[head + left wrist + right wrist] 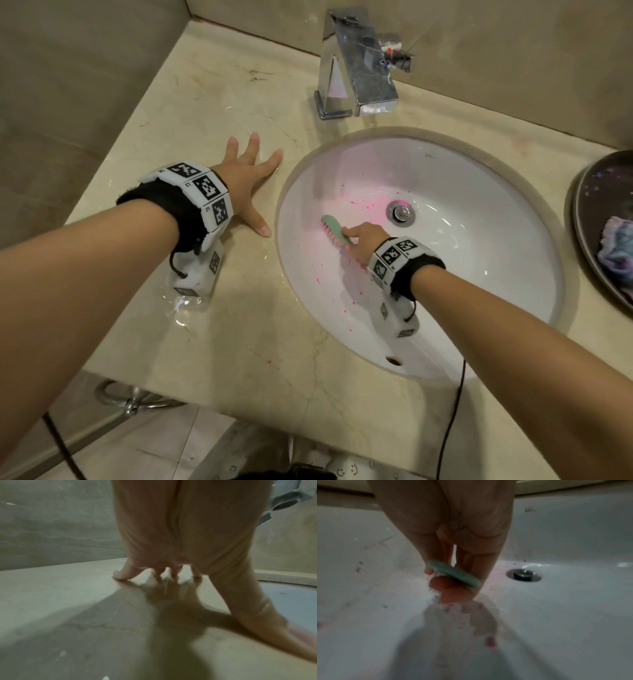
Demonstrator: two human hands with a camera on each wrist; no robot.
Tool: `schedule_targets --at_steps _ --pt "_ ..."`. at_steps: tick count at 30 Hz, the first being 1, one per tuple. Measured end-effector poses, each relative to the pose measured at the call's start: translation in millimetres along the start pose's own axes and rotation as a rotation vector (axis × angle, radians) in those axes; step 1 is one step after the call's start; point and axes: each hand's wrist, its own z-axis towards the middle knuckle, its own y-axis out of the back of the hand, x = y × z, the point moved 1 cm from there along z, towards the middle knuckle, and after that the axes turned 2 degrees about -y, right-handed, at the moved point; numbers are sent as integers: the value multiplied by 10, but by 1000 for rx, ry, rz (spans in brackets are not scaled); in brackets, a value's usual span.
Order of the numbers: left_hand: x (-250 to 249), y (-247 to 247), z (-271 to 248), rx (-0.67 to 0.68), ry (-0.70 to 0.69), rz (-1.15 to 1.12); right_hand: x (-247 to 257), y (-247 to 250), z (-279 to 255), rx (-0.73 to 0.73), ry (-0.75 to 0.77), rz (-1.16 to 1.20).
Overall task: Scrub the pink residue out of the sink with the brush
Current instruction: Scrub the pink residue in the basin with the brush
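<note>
Head view, starting at the bottom of the frame: two bare forearms reach up and inward over a beige stone counter (281, 359), each wrist wearing a black band with printed marker tiles. Right of centre, the right hand (364, 240) is down inside the white sink (496, 240), its fingers and thumb pinched round the rear end of a small green-backed brush (334, 230); the bristles point down at the basin's left slope, though whether they press the surface just now I cannot tell for sure. Right wrist view shows the same pinch from behind, the brush (453, 575) tilted, with blurred bristles below it. Pink residue (363, 202) lies scattered as specks and a faint wash between the brush and the drain (400, 213), and more specks trail down the near slope towards the lower middle of the frame. Left of the basin, the left hand (248, 185) lies spread and flat on the wet counter, holding nothing, apparently bracing; left wrist view confirms the fingertips (120, 576) resting on stone. Farther up stands the chrome faucet (359, 65), no water running, and at the right edge a dark tray (589, 205) holds a crumpled cloth (616, 246).

Scrubbing looks underway but far from done. Next, I judge, calls for firm back-and-forth strokes across the pink patch near the drain, then the near wall
</note>
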Motion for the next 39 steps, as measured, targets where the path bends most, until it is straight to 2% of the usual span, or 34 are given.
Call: schedule_targets --at_steps 3,4,8,10,13,17,18,21,23,26,29,31,33,35,37,39 --pt "-7 6 -7 4 3 -1 167 -115 37 -2 -34 413" --pt "-9 7 -10 4 4 0 203 -134 25 13 -25 466" --pt "-4 7 -13 2 -2 2 98 -146 -91 188 86 361" --pt "-2 8 -14 1 -1 1 10 -136 -93 197 43 309" --pt "-9 5 -8 3 2 3 61 -134 -67 131 1 381" --pt "3 5 0 6 6 6 188 -200 -90 224 56 708" --pt "3 6 2 7 3 6 174 -198 -122 244 80 689" --pt "5 1 13 7 1 6 40 -161 -185 315 118 413" --pt "5 -1 12 4 4 5 -14 -135 -149 244 64 285" --pt "3 -5 15 -3 1 1 78 -163 -12 67 41 365" --pt "6 -6 16 -1 4 1 210 -250 66 86 80 555" --pt "2 -6 16 0 2 5 155 -263 12 155 124 624" --pt "9 -2 24 2 2 7 47 -231 -94 252 148 502" --pt "13 -2 26 3 2 7 -23 -184 -142 278 144 286" --pt "8 0 24 3 2 4 -21 -148 -74 180 103 144" --pt "0 -4 25 7 1 0 73 -141 10 95 80 221"
